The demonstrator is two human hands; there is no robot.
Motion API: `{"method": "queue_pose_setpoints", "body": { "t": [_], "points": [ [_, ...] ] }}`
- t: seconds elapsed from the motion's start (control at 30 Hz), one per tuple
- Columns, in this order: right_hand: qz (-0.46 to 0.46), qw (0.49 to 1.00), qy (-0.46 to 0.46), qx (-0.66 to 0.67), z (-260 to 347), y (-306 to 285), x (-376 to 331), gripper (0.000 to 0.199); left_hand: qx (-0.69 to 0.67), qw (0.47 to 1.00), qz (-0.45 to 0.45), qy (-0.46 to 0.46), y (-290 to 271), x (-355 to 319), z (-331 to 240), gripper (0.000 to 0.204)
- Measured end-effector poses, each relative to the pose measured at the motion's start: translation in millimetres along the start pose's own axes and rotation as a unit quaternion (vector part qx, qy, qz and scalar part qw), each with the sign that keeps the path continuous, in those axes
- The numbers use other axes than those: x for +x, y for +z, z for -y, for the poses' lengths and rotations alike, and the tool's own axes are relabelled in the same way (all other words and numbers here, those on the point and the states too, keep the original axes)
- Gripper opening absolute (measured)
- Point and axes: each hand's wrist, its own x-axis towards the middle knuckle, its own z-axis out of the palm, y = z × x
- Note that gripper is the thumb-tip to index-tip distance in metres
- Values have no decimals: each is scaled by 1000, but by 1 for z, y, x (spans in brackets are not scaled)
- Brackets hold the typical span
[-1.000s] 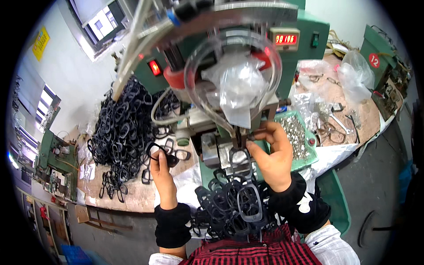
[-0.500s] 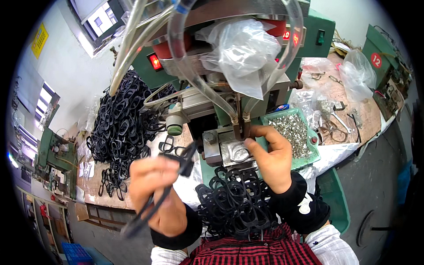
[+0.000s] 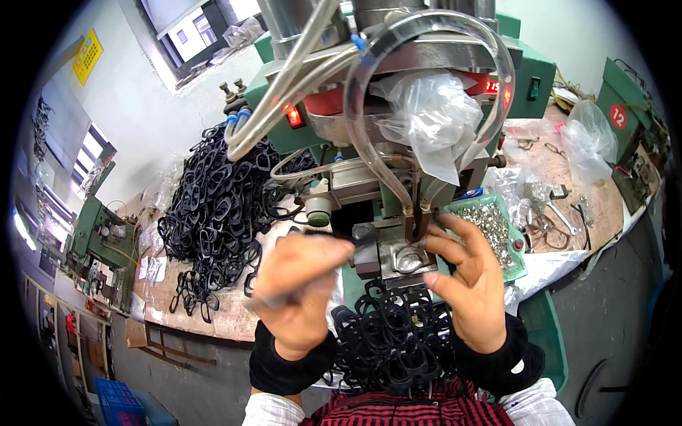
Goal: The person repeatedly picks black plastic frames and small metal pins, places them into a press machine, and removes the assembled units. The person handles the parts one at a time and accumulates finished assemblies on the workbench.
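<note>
My left hand [image 3: 298, 291], blurred by motion, is left of the metal die block [image 3: 406, 261] of a green press. Its fingers are closed round a black glasses frame [image 3: 364, 245]. The frame is smeared and mostly hidden by the hand, with a dark end reaching toward the die. My right hand [image 3: 472, 280] is at the die's right side, fingers spread and curved, with nothing visible in them. Two slim metal rods with clear tubes [image 3: 408, 206] come down just above the die. Below it, between my forearms, lies a heap of black glasses frames [image 3: 394, 341].
A large pile of black frames [image 3: 220, 206] covers the table on the left. Right of the press stands a green tray [image 3: 521, 261] of small metal parts. A wrench [image 3: 563, 219], brown frames [image 3: 545, 234] and plastic bags [image 3: 586, 135] lie beyond it.
My left hand has moved toward the die and turned, its fingers now pointing right. My right hand has opened its thumb and fingers at the die. The whole view has shifted slightly.
</note>
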Motion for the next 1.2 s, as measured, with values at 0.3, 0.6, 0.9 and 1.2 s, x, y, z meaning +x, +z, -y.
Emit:
{"method": "queue_pose_setpoints", "body": {
  "t": [0.3,0.6,0.9,1.2],
  "points": [
    [-284,847,-98,-438,-71,-149,23,19,89,964,199,153,42,-43,17,33],
    [-71,651,-280,-701,-74,-97,40,20,102,969,198,104,43,-57,13,39],
    [-171,747,-198,-611,-79,-126,28,10,280,919,-273,-46,-52,-76,0,25],
    [-192,830,-194,-487,-72,-109,28,11,504,859,9,-90,-74,-35,183,24]
  ]
}}
